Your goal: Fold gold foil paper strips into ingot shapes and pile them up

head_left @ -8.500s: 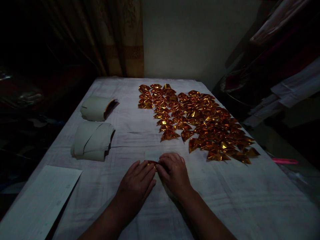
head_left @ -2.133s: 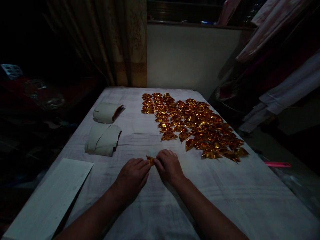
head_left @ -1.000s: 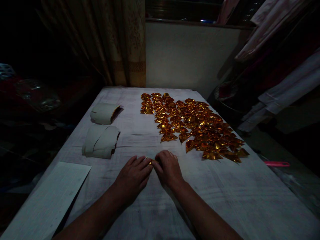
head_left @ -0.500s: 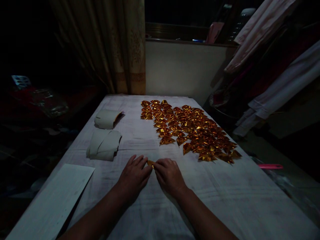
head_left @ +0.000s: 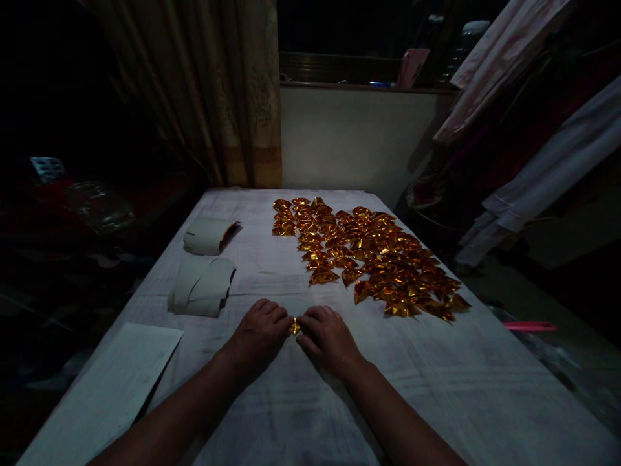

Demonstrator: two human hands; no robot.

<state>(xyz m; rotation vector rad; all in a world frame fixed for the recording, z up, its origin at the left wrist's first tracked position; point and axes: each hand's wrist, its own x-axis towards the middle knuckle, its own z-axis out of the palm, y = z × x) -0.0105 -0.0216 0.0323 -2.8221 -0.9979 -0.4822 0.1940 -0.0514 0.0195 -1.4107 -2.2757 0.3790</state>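
A small piece of folded gold foil paper [head_left: 295, 327] shows between my two hands, low over the table. My left hand [head_left: 262, 330] has its fingers curled in and grips the foil's left end. On the other end, the thumb and fingers of my right hand [head_left: 326, 338] are closed. My fingers hide most of the piece. Beyond my right hand, many folded gold foil ingots [head_left: 373, 249] lie in close rows. Two curved stacks of grey-white paper sheets, a nearer stack [head_left: 200, 285] and a farther stack [head_left: 207, 236], rest beyond my left hand.
A white flat board [head_left: 109, 388] lies at the table's left front. The cloth-covered table [head_left: 422, 388] reaches back to a wall. A curtain [head_left: 242, 110] hangs behind, clothes [head_left: 548, 168] hang at the right. A pink handle [head_left: 528, 326] sticks out beyond the right edge.
My left fingers have curled from outstretched to folded in. More of the gold foil shows between my hands. The view has tipped slightly upward.
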